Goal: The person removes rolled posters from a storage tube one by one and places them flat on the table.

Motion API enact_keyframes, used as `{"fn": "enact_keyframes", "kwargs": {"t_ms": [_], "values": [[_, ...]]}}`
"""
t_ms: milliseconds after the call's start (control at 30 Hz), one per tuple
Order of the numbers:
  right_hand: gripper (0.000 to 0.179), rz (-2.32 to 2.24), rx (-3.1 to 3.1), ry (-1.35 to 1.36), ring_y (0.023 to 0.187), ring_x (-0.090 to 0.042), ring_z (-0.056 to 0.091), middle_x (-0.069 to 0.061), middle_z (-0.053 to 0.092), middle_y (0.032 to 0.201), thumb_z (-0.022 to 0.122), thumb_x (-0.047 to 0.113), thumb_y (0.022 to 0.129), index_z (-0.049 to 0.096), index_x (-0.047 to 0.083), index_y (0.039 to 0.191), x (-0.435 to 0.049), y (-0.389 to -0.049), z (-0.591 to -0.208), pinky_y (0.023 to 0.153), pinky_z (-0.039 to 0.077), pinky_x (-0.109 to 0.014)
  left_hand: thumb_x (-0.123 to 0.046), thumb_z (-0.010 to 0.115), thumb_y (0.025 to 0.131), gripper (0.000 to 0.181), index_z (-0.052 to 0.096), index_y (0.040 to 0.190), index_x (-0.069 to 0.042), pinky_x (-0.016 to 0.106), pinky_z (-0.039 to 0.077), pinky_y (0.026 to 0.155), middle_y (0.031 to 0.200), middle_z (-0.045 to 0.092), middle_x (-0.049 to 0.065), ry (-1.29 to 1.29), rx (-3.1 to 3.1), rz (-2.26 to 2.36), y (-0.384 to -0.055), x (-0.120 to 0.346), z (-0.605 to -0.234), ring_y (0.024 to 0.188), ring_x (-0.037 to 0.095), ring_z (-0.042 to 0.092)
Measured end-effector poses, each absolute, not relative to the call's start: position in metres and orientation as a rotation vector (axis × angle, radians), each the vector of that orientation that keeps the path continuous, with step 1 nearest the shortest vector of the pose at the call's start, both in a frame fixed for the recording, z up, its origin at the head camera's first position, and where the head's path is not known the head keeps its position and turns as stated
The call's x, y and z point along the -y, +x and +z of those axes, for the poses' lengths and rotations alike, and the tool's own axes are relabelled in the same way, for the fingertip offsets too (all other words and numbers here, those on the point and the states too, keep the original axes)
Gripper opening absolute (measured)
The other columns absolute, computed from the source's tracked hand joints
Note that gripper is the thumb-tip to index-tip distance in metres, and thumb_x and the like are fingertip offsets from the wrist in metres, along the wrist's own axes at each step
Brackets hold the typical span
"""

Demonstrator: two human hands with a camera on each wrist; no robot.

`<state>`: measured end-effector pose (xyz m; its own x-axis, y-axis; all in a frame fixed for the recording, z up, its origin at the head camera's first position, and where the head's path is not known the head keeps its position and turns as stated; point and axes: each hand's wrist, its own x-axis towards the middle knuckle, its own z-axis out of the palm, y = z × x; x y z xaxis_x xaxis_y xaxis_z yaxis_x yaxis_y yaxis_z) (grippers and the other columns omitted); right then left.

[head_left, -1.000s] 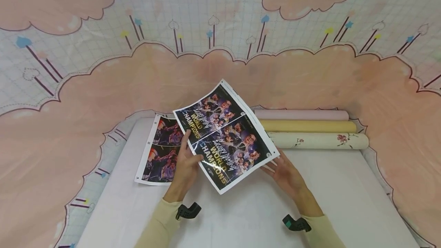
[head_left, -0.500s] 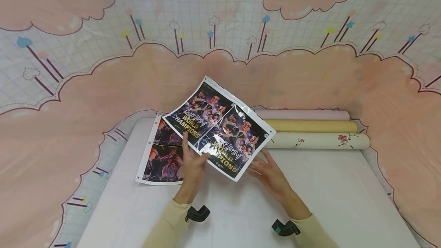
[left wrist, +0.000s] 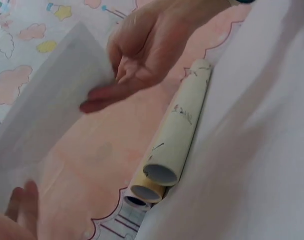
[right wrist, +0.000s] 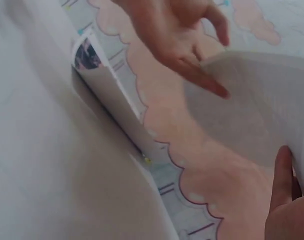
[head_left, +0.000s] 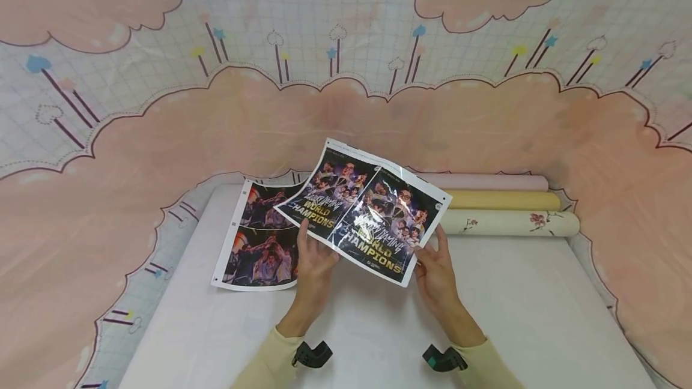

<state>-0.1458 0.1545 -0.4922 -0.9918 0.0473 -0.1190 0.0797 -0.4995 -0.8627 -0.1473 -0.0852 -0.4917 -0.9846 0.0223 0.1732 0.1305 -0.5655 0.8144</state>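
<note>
A glossy printed sheet (head_left: pixel 354 227) with two identical "World Champions" pictures is held tilted above the table. My left hand (head_left: pixel 315 272) pinches its lower left edge, and my right hand (head_left: pixel 437 278) pinches its lower right corner. In the left wrist view the plain white back of the sheet (left wrist: pixel 56 95) shows, with fingers of the right hand (left wrist: pixel 146 55) behind it. The right wrist view shows the left hand (right wrist: pixel 182 40) with fingers under the same sheet (right wrist: pixel 247 105). A second printed sheet (head_left: pixel 259 257) lies on the table at the left, partly covered.
Three rolls lie along the table's back right: a flowered cream roll (head_left: pixel 508 223), a yellow roll (head_left: pixel 505 200) and a pale pink roll (head_left: pixel 492 182). The white table (head_left: pixel 530 317) meets a cloud-patterned backdrop (head_left: pixel 346 110) behind.
The held sheet has turned clockwise and come lower. My right hand, earlier with spread fingers by its corner, now pinches that corner. The left hand has moved a little right.
</note>
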Motion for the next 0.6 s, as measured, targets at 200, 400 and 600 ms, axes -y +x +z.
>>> {"fn": "enact_keyframes", "kwargs": {"t_ms": [200, 400, 600], "values": [[0.071, -2.695, -1.567, 0.109, 0.109, -0.010, 0.068, 0.009, 0.064, 0.128, 0.043, 0.001, 0.102, 0.015, 0.037, 0.156, -0.182, -0.143, -0.485, 0.090, 0.056, -0.029, 0.005, 0.033, 0.094, 0.070, 0.009, 0.153, -0.025, 0.035, 0.046, 0.102, 0.148, 0.031, 0.004, -0.202, 1.389, -2.745, -0.151, 0.105, -0.494, 0.121, 0.013, 0.052], [0.069, -2.655, -1.618, 0.085, 0.107, -0.009, 0.068, 0.012, 0.066, 0.125, 0.045, 0.006, 0.103, 0.015, 0.036, 0.157, -0.213, -0.138, -0.481, 0.087, 0.058, -0.028, -0.007, 0.030, 0.101, 0.055, 0.018, 0.147, -0.035, 0.032, 0.049, 0.098, 0.148, 0.033, 0.005, -0.084, 1.474, -2.794, -0.159, 0.129, -0.498, 0.116, 0.011, 0.056], [0.066, -2.588, -1.594, -0.013, 0.106, -0.011, 0.069, 0.012, 0.064, 0.129, 0.043, 0.011, 0.105, 0.014, 0.040, 0.157, -0.236, -0.132, -0.483, 0.082, 0.059, -0.030, -0.011, 0.039, 0.102, 0.053, 0.022, 0.149, -0.029, 0.034, 0.044, 0.102, 0.157, 0.032, 0.011, -0.033, 1.840, -2.770, -0.171, 0.145, -0.501, 0.118, 0.015, 0.057]]}}
